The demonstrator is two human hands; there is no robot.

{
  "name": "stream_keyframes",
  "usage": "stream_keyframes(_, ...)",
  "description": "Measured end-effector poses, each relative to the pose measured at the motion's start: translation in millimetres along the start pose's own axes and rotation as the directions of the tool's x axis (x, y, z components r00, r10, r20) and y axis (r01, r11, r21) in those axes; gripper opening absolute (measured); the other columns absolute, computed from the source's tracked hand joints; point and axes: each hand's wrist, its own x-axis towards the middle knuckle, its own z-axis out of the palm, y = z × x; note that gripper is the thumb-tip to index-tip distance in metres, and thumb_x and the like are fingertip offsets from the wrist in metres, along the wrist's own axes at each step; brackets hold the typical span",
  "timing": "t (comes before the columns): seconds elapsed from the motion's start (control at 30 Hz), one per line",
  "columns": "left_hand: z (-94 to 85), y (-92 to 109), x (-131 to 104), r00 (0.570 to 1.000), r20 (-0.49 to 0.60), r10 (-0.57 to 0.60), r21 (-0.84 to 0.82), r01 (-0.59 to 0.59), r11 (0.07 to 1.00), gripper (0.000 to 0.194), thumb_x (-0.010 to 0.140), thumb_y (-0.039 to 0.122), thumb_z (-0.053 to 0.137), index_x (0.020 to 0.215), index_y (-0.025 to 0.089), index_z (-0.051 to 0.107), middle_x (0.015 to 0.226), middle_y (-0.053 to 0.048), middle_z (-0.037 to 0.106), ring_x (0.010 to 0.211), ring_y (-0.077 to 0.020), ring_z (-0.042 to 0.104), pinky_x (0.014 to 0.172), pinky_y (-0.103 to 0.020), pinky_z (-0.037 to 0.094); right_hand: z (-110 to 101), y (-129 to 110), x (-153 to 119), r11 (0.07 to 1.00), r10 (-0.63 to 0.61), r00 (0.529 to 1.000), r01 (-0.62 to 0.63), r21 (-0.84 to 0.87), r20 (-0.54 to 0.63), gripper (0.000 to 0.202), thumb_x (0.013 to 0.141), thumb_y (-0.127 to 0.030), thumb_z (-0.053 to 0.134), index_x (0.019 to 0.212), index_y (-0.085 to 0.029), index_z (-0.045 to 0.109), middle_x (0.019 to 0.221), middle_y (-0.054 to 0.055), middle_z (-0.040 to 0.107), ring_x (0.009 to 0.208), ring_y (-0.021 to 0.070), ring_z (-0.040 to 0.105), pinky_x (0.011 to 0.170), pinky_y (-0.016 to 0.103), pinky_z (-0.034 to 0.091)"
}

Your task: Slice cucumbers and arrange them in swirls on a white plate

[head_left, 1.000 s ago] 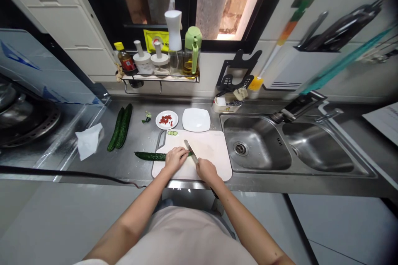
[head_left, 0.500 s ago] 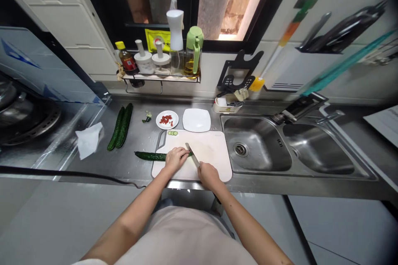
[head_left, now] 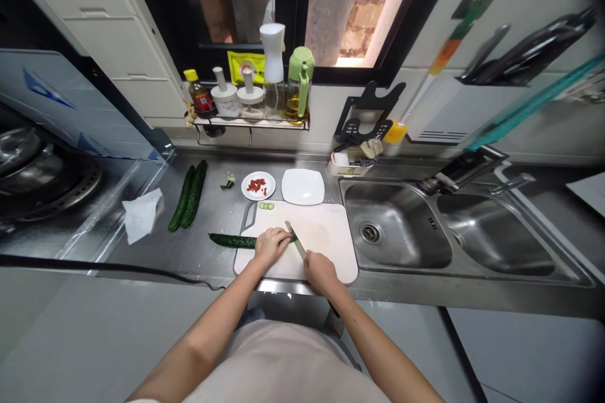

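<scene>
Across the middle of the frame, a stainless-steel tabletop (head_left: 215,214) is shown, with a double sink (head_left: 411,252) set at right. On the white cutting board (head_left: 333,236), at lower center, a long cucumber (head_left: 232,240) is held down by the left hand (head_left: 271,247); beside those fingers, a knife (head_left: 296,239) is gripped by the right hand (head_left: 321,272). Cucumber slices (head_left: 266,206) are lined along the board's far edge.

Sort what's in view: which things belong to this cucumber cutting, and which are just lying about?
Belongs: cucumber under left hand, knife in right hand, cutting board, cucumber slices; probably two whole cucumbers.
Apparently just lying about: white paper, green scraps, yellow packet.
</scene>
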Motion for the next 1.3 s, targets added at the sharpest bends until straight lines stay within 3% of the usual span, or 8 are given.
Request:
stream_keyframes(0.83, -0.1, 1, 1, 1.0, 0.002, -0.016, -0.012, 0.016, 1.0, 0.025, 0.093, 0.037, 0.049, 0.104, 0.031, 0.071, 0.102, -0.001, 0.068, 0.095, -0.0156, 0.057, 0.081, -0.027, 0.043, 3, -2, 9, 1.0, -0.014, 1.0, 0.014, -0.016, -0.013, 0.029, 0.094, -0.017, 0.037, 0.11, -0.013, 0.06, 0.106, 0.016, 0.069, 0.1, 0.0232, 0.065, 0.075, 0.029, 0.042)
stream_keyframes(1.3, -2.0, 3, 0, 0.999, 0.01, -0.04, -0.013, 0.04, 0.999, 0.025, 0.093, 0.038, 0.049, 0.104, 0.033, 0.071, 0.104, 0.0, 0.067, 0.096, -0.0154, 0.057, 0.081, -0.027, 0.042, 9, -2, -1, 1.0, 0.011, 1.0, -0.011, -0.01, -0.029, 0.031, 0.093, -0.017, 0.035, 0.11, -0.013, 0.061, 0.104, 0.016, 0.069, 0.099, 0.0232, 0.065, 0.077, 0.03, 0.043)
